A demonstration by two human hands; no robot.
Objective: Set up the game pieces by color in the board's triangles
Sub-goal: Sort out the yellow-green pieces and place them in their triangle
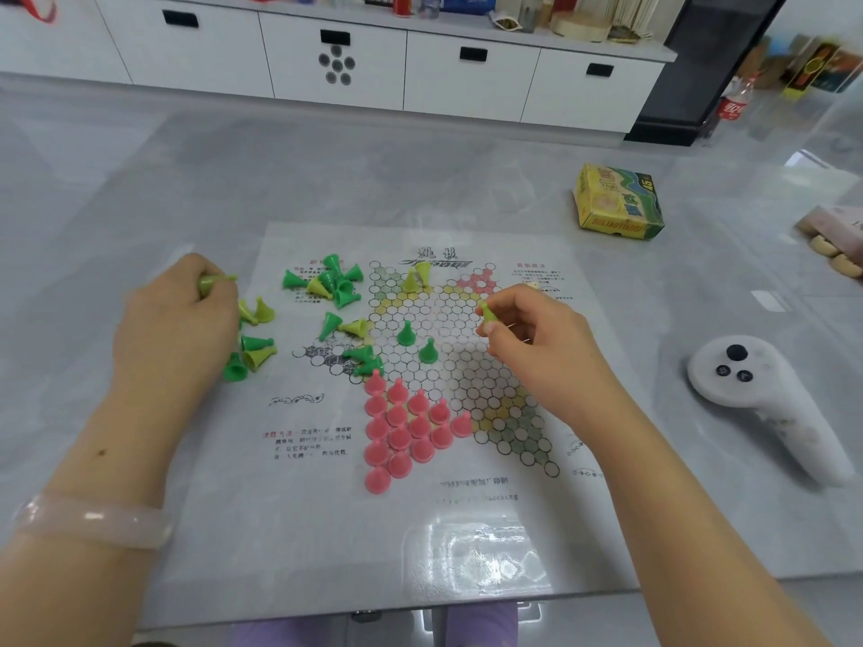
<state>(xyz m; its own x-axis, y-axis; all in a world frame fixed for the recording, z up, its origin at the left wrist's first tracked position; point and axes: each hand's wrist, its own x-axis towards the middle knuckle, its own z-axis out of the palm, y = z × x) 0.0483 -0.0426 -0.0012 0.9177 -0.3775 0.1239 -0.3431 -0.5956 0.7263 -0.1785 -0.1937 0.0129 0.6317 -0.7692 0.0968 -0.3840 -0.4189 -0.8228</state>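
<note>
A paper Chinese-checkers board lies flat on the table. Several pink pieces stand packed in its near-left triangle. Dark green pieces and yellow-green pieces lie scattered to the left of the star; two dark green ones stand near the board's middle, and two yellow-green ones lean in the far triangle. My left hand holds a yellow-green piece beside the loose pile. My right hand pinches a yellow-green piece over the board's right half.
A yellow-green game box sits at the far right of the table. A white controller lies to the right of the board. Some pale objects are at the right edge. White cabinets stand beyond the table.
</note>
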